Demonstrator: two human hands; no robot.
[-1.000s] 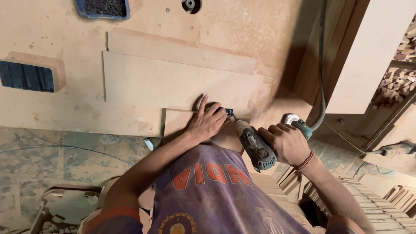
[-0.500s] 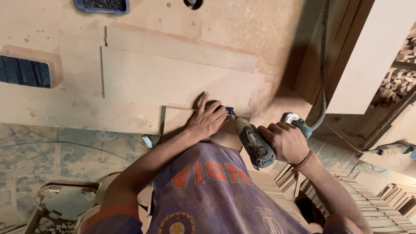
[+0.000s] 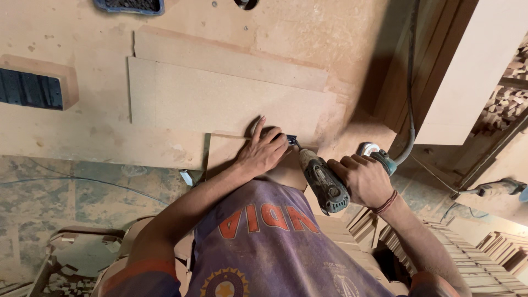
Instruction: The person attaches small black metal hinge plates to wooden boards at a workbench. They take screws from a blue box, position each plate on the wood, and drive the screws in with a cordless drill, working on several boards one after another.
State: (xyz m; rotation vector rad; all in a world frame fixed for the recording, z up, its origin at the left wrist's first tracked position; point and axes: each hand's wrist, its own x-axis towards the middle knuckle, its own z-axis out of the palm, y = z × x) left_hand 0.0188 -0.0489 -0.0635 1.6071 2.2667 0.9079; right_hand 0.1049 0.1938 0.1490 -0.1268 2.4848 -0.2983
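A dusty fibreboard bench (image 3: 82, 137) fills the upper view of a woodworking shop, with a worn floor below its near edge. At that near edge lies a small board piece (image 3: 225, 151), partly overhanging. The left hand (image 3: 263, 151) presses flat on it, fingers spread and holding nothing. The right hand (image 3: 364, 179) is wrapped tight round a power drill (image 3: 324, 184), whose bit meets the piece just beside the left fingertips. Two larger boards (image 3: 220, 102) lie stacked right behind the piece, touching it. The drill's cable (image 3: 410, 110) runs up toward the bench's far right corner. A dark block in a wooden frame (image 3: 30, 88) sits near the left edge. Stacked wooden slats (image 3: 467, 258) stand to the right, off the bench.
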